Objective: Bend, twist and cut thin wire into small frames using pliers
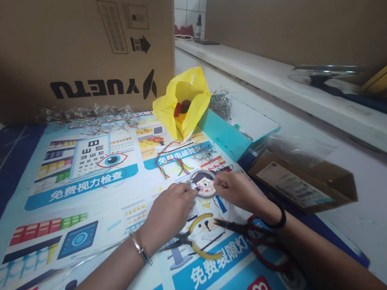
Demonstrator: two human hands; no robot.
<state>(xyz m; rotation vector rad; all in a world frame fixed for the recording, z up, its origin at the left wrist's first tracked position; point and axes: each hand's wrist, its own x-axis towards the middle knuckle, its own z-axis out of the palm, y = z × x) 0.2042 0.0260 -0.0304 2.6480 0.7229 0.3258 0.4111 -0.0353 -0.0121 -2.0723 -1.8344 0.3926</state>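
Note:
My left hand (168, 212) and my right hand (237, 189) rest close together on a printed poster (88, 187), fingers pinched toward each other over a small pink piece (199, 188) too tiny to name. A thin wire seems to run from the right hand. Yellow-handled pliers (199, 239) lie just below the left hand. Red-handled scissors (260, 245) lie under my right wrist. A silver bracelet is on the left wrist, a black band on the right.
A yellow bag (182, 99) with coloured bits stands behind the hands, coloured strings (173, 164) trailing from it. A teal box (238, 134) and a flat cardboard packet (301, 183) lie to the right. A large cardboard box (66, 47) blocks the back. A white ledge (296, 88) runs along the right.

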